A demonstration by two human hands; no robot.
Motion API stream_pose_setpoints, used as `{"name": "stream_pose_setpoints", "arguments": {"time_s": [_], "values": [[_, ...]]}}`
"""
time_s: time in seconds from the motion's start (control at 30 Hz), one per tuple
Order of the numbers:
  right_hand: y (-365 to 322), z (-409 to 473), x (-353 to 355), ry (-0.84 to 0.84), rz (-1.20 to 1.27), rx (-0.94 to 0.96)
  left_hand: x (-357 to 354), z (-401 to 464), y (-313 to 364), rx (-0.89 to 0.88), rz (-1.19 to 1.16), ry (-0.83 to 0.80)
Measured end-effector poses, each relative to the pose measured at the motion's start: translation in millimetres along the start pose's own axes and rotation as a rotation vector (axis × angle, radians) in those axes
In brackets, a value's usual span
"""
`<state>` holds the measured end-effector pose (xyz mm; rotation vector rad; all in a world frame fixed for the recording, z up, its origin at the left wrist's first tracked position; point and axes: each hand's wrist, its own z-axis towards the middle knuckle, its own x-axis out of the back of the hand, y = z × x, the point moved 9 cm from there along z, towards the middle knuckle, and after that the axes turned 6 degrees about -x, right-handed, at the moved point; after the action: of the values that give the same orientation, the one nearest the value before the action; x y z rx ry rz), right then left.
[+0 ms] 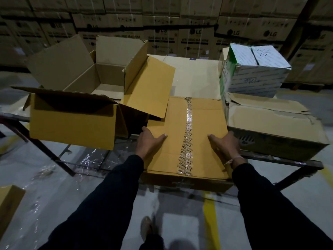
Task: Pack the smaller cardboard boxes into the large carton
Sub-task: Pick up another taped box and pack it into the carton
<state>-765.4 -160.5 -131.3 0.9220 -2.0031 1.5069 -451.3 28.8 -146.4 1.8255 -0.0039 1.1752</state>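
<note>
A taped, closed yellow-brown cardboard box (196,123) lies on the table's front edge, a strip of printed clear tape running down its middle. My left hand (148,141) holds its left side, thumb on top and fingers over the edge. On the box's right side sits my right hand (226,143), its thumb lying on the lid. Left of this box stands the large open carton (72,121), flaps spread out. I cannot see anything inside it except a bare strip of its floor.
A worn brown box (273,127) sits to the right with a white and green box (252,73) on top. The metal-framed table (194,73) carries all of them. Another yellow box (9,204) stands at the lower left. Stacked cartons fill the background.
</note>
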Motion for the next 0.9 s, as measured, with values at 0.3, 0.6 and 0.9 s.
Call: {"name": "stream_pose_setpoints", "arguments": {"time_s": [0.3, 0.6, 0.9], "values": [[22.1, -39.7, -4.2, -0.006, -0.007, 0.004, 5.3, -19.5, -16.9, -0.024, -0.045, 0.048], [51.6, -103.8, -0.3, 0.089, -0.079, -0.022, 27.9, -66.8, -39.5, -0.115, 0.055, 0.024], [105.6, -200.7, 19.9, 0.176, -0.102, -0.128, 37.7, -137.7, -57.1, -0.150, 0.111, -0.099]]}}
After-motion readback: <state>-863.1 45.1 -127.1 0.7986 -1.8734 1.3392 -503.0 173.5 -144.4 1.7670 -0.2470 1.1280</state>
